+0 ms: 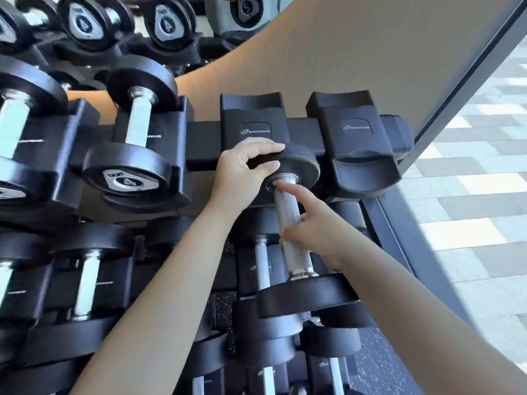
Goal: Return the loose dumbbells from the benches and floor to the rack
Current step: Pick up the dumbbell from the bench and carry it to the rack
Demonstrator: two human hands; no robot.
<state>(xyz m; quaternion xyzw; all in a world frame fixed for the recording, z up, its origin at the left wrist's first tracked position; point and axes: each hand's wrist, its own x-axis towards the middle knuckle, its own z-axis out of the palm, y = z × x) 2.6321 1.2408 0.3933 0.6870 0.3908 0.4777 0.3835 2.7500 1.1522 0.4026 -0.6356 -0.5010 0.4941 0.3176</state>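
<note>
A black dumbbell with a knurled steel handle (289, 220) is tilted up against the top tier of the rack (199, 143). Its far head (299, 166) lies at the front lip of an unoccupied cradle (253, 121). Its near head (308, 297) hangs in front of the lower tier. My left hand (242, 172) grips the far head, fingers curled over its rim. My right hand (313, 226) holds the handle, with the index finger stretched along it toward the far head.
A second unoccupied cradle (356, 132) stands to the right, at the rack's end. Dumbbells marked 4 (137, 143) fill the cradles to the left, and more sit on the lower tiers. A mirror behind the rack reflects them. A tiled floor lies to the right.
</note>
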